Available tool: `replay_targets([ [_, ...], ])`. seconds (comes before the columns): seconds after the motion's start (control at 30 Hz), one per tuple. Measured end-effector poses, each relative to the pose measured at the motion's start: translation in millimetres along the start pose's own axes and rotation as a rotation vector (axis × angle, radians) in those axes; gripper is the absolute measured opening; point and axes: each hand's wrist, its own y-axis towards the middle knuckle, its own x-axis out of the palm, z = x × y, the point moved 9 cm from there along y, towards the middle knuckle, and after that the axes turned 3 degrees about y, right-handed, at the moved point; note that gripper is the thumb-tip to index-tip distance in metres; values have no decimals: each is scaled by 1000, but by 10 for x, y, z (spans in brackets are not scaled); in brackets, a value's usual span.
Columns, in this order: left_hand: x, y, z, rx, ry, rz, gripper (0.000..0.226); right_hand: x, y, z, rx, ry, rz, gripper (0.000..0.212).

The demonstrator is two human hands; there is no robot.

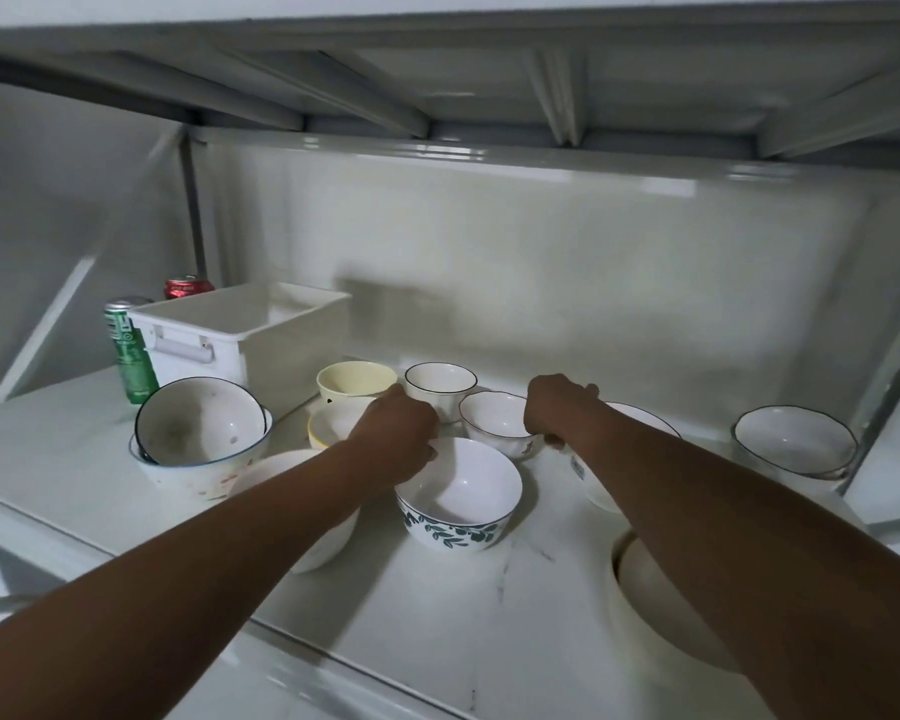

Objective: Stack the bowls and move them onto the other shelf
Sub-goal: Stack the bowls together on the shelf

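I am seeing the left hand (396,433) pinching the rim of the leaf-patterned bowl (458,493) at frame centre, on the white shelf (437,605). The right hand (554,407) is curling over a small white bowl (497,420); whether it grips, I cannot tell.

white bin (261,335), two cans — green (128,350), red (187,286)

Glossy ceramic bowls (458,491), plastic bin (240,335)
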Motion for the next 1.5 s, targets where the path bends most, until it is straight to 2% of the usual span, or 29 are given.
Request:
replay_targets([
  [0.17,18,88,11,5,-1,40,20,-123,47,58,14,186,87,18],
  [0.33,47,193,-18,-37,41,20,21,-438,16,135,27,236,230,13],
  [0.43,43,230,-37,-74,39,25,21,-631,-5,276,37,306,257,15],
  [0.5,31,245,-30,-93,25,26,21,-759,-38,299,6,317,236,11],
  [0.67,-27,290,-22,-106,-39,8,20,-837,-238,188,-93,332,98,26],
  [0.77,-155,249,-97,-85,-135,36,28,-741,-371,58,-168,341,6,19],
  [0.87,-311,176,-197,-79,-303,100,26,-629,-462,-72,-225,291,-40,18],
  [0.93,-350,135,-200,-73,-431,90,38,-557,-495,-116,-232,282,-51,21],
  [1.0,-318,106,-176,-88,-505,16,49,-493,-526,-151,-232,266,-62,21],
  [1.07,-270,80,-130,-82,-455,-56,40,-425,-547,-190,-236,269,-81,21],
  [1.17,-237,68,-56,-41,-311,-71,14,-367,-574,-224,-247,255,-78,20],
  [1.5,-169,89,-9,-64,-188,-55,19,-275,-587,-262,-339,241,-93,12],
])
